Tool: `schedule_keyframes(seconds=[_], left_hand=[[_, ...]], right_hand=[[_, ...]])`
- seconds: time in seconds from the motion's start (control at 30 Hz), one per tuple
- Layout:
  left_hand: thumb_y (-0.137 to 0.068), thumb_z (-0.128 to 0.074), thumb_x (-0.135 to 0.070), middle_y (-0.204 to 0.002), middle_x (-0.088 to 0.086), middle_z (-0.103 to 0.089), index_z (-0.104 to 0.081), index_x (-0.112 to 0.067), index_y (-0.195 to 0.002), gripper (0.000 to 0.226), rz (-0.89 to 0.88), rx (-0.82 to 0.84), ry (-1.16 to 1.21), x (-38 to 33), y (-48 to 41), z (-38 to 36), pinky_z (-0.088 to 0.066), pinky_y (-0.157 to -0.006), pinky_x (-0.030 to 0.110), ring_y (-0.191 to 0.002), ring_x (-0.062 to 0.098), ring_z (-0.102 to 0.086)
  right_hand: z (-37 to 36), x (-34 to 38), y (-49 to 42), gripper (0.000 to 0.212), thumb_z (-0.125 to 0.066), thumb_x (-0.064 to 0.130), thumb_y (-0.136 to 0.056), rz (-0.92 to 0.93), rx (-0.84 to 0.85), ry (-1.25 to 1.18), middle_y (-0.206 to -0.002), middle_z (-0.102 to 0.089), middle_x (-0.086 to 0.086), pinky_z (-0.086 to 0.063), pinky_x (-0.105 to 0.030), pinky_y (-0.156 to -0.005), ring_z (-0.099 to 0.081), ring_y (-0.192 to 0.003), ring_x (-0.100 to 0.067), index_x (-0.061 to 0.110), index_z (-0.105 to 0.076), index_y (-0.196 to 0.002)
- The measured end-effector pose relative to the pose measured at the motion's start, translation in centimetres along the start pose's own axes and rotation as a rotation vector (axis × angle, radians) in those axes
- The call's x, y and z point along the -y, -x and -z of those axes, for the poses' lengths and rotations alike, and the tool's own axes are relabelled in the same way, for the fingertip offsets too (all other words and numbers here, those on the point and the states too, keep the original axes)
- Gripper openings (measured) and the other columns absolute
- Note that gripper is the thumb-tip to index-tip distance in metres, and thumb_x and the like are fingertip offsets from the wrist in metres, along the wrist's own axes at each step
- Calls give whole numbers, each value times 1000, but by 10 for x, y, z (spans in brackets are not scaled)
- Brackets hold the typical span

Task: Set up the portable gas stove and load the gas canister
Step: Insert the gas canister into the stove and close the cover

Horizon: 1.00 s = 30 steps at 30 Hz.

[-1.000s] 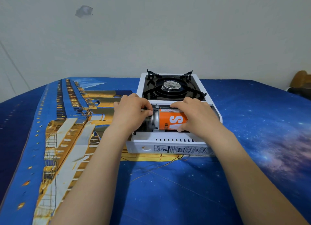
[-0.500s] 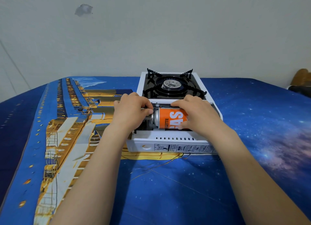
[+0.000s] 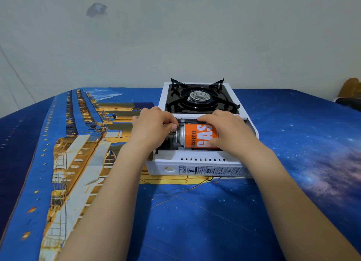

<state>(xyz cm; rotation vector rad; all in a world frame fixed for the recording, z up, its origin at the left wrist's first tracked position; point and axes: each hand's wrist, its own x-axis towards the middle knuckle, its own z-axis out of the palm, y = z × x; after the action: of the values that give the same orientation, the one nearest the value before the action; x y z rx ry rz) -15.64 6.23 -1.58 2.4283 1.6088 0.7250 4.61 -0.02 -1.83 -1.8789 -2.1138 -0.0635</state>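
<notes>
The orange gas canister lies sideways in the white stove; right hand grasps it, left hand fingers pinch at its nozzle end.

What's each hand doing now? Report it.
Left hand: fingers pinched at the gas canister nozzle end.
Right hand: closed over the canister body.

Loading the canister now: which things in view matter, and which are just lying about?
In the job:
white portable gas stove
orange gas canister, lying in its compartment
left hand, at the canister's nozzle end
right hand, on the canister

Lying about:
blue printed cloth
brown object, far right
</notes>
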Motion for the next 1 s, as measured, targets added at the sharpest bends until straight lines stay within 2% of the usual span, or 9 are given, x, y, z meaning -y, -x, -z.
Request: schedule_keyframes(seconds=[0.13,0.27,0.4,0.53,0.73,0.87,1.0], left_hand=[[-96,-57,-36,-100,-4,-59,-74,-39,-100,17,1,13,-10,-1,0,2,-31,-83,39,-110,29,-48],[-97,-56,-36,-98,-5,-56,-74,-38,-101,18,4,24,-12,-1,1,3,-30,-83,40,-110,28,-48],[-98,-54,-36,-101,-4,-58,-74,-38,-103,20,7,35,-14,-2,1,3,-30,-84,40,-112,28,-46],[-100,-51,-35,-102,-5,-54,-72,-41,-104,22,-3,60,-18,-2,1,3,-28,-86,40,-114,28,-43],[-104,-42,-23,-119,-2,-55,-69,-47,-107,36,-17,109,-34,-2,1,3,-25,-89,40,-116,26,-40],[-102,-39,-9,-115,-3,-56,-68,-45,-111,47,-2,83,-40,0,0,4,-23,-84,37,-109,25,-41],[-101,-44,-8,-112,-2,-57,-68,-43,-111,44,15,15,-26,4,-2,5,-23,-84,38,-108,25,-45]], right_hand=[[2,-4,1,71,-77,34,-77,-16,20,-34,-130,-54,2,-37,-45,-100,-45,-122,-23,32,-44,-140],[3,-2,1,86,-84,44,-63,-19,6,22,-125,-49,3,-37,-42,-94,-44,-116,-22,32,-45,-138],[0,-2,-1,77,-81,39,-70,-8,-6,39,-121,-51,2,-37,-41,-93,-45,-114,-23,32,-44,-138],[1,-5,0,73,-78,40,-74,-21,-13,2,-128,-56,3,-34,-41,-96,-44,-119,-22,33,-43,-138],[5,-2,1,87,-85,44,-63,-22,-12,50,-127,-49,2,-36,-41,-92,-44,-116,-23,32,-44,-139],[1,-4,0,78,-81,40,-69,-6,-15,51,-122,-52,2,-35,-40,-91,-45,-115,-23,32,-45,-137],[0,-7,1,73,-79,39,-72,-17,-23,-3,-123,-56,4,-34,-40,-93,-47,-116,-22,33,-45,-137]])
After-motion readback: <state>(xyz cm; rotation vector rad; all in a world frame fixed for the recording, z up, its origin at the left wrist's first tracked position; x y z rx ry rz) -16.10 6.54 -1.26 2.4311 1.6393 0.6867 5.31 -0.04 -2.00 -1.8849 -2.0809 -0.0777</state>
